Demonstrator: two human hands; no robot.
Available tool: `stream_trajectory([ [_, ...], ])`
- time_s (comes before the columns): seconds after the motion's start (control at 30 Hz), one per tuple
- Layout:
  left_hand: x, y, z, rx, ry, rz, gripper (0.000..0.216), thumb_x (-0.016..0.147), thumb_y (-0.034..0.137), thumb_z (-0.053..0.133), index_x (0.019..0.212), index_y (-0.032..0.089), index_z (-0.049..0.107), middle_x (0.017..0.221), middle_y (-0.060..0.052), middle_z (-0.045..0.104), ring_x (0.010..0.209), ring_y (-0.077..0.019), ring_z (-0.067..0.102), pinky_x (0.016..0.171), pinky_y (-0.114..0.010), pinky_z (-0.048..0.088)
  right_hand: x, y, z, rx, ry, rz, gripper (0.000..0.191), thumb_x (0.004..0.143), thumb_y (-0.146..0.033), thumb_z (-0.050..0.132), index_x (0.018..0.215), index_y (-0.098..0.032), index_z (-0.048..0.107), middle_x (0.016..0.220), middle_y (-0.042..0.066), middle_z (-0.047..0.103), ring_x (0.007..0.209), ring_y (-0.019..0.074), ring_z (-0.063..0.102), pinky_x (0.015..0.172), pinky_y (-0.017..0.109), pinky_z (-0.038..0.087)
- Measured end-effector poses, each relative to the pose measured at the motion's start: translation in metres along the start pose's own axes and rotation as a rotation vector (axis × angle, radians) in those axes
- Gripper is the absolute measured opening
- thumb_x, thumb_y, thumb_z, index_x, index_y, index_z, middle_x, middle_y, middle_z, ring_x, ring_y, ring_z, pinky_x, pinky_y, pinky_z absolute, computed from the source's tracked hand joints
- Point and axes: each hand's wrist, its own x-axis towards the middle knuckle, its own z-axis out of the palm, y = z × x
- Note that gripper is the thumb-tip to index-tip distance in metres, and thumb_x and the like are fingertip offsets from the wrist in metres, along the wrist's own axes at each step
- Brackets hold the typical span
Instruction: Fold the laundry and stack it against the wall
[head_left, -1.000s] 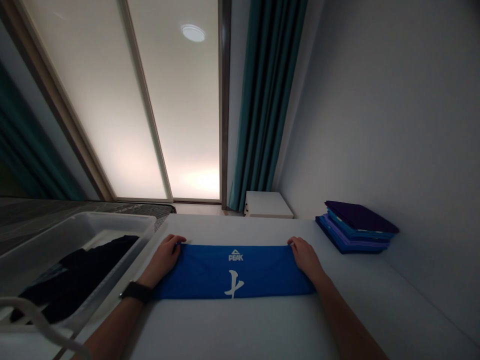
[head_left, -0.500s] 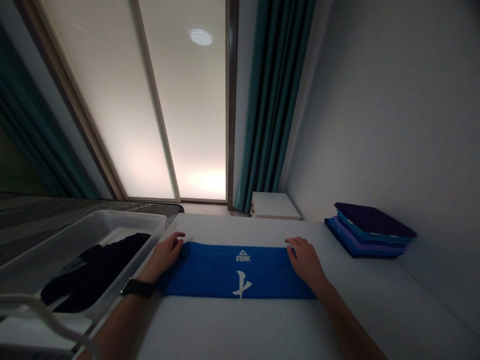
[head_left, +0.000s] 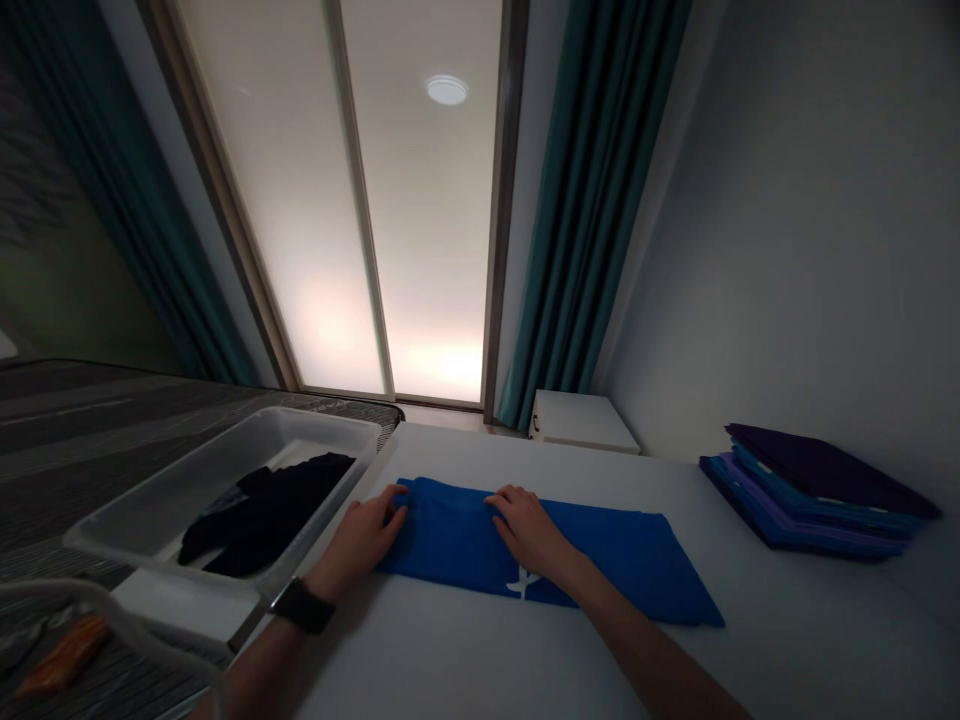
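Note:
A blue folded shirt [head_left: 450,540] lies as a long flat strip on the white table, part of its white lettering showing near the lower edge. My left hand [head_left: 367,535], with a dark watch on the wrist, rests at the shirt's left end. Its thumb and fingers are apart and touch the cloth. Over the middle of the strip lies my right hand [head_left: 529,525], fingers spread and palm down, covering the logo and some of the lettering. The shirt's right end stays flat, partly under my right forearm.
A translucent plastic bin [head_left: 225,450] with dark clothes [head_left: 277,505] stands left of the table [head_left: 450,660]. A stack of folded purple and blue clothes [head_left: 817,490] sits on the right by the wall. Behind are a white cabinet [head_left: 581,420] and a teal curtain [head_left: 592,200].
My right hand has moved left from the shirt's right end to its middle, over the logo. My left hand stays at the left end. The whole view has shifted, showing more on the left.

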Motion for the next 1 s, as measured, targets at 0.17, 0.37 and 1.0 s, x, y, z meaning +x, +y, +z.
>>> stream_trajectory([
  [0.17, -0.029, 0.006, 0.003, -0.006, 0.026, -0.035, 0.034, 0.091, 0.037, 0.041, 0.117, 0.021, 0.056, 0.078, -0.003, 0.067, 0.073, -0.0232, 0.063, 0.078, -0.037, 0.039, 0.068, -0.03, 0.027, 0.011, -0.05, 0.029, 0.033, 0.095, -0.021, 0.04, 0.124, -0.021, 0.056, 0.12, 0.009, 0.059, 0.111, 0.021, 0.052, 0.094, 0.035, 0.037],
  [0.37, -0.038, 0.004, 0.014, 0.025, 0.081, -0.034, 0.027, 0.091, 0.029, 0.041, 0.112, 0.022, 0.058, 0.085, -0.005, 0.069, 0.082, -0.0238, 0.063, 0.08, -0.038, 0.037, 0.121, -0.057, 0.051, -0.059, -0.048, 0.116, 0.032, 0.098, -0.033, 0.037, 0.109, -0.017, 0.063, 0.114, 0.012, 0.062, 0.109, 0.0245, 0.052, 0.09, 0.037, 0.038],
  [1.0, -0.045, 0.007, 0.005, 0.156, 0.062, 0.039, 0.024, 0.092, 0.017, 0.038, 0.093, 0.022, 0.061, 0.094, -0.005, 0.066, 0.088, -0.0224, 0.059, 0.08, -0.038, 0.035, 0.114, -0.054, 0.041, -0.113, 0.02, 0.109, 0.032, 0.099, -0.027, 0.032, 0.117, -0.019, 0.057, 0.117, 0.01, 0.061, 0.109, 0.0234, 0.051, 0.091, 0.037, 0.034],
])
